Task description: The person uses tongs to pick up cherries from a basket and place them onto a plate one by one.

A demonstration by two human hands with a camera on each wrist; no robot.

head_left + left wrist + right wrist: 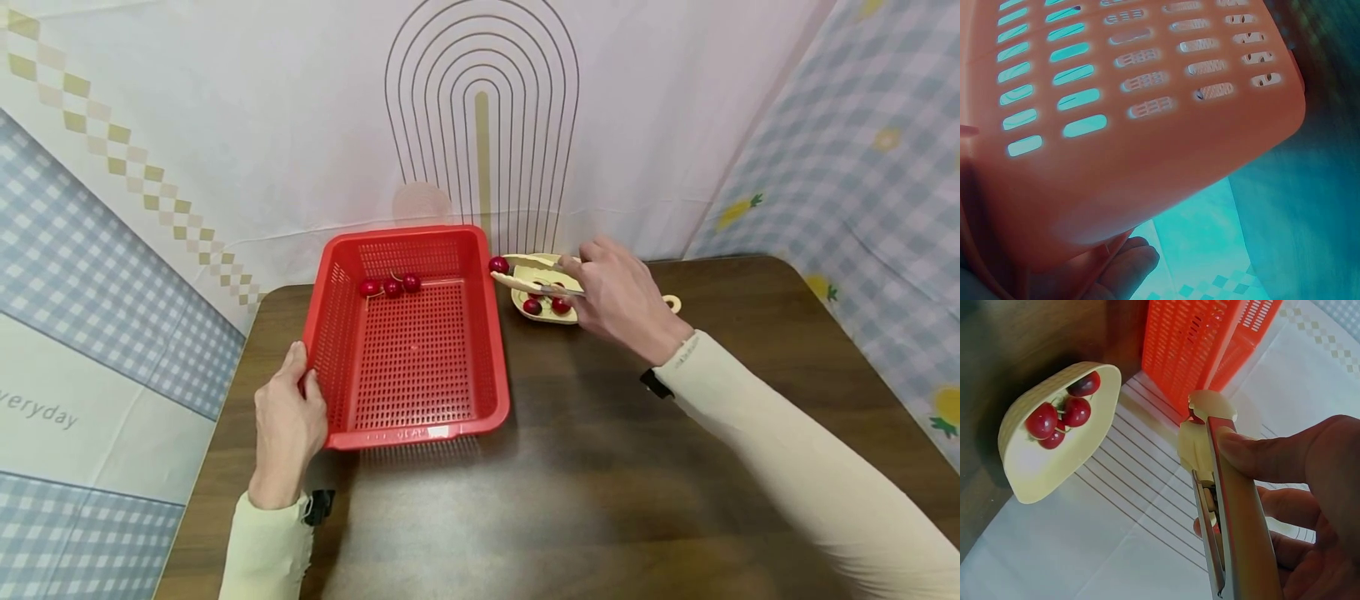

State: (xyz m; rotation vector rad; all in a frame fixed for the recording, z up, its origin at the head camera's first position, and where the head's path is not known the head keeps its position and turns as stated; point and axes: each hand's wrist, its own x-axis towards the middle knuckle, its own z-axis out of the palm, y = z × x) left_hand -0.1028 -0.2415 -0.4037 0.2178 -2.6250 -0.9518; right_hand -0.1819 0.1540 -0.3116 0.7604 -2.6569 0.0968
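My left hand grips the left rim of a red perforated plastic basket, its fingers curled at the rim in the left wrist view. In my right hand is a pair of tongs with cream tips and metal arms. Between the tips sits a dark red cherry, right at the basket's right rim. Three cherries with stems lie inside the basket, towards its far left. Under the tongs stands a cream dish with several cherries, partly hidden by the tongs in the head view.
A small ring-shaped handle shows to the right of the dish, beyond my right hand. Everything stands on a dark wooden table. Behind its far edge hangs a pale patterned cloth, with checked cloth at both sides.
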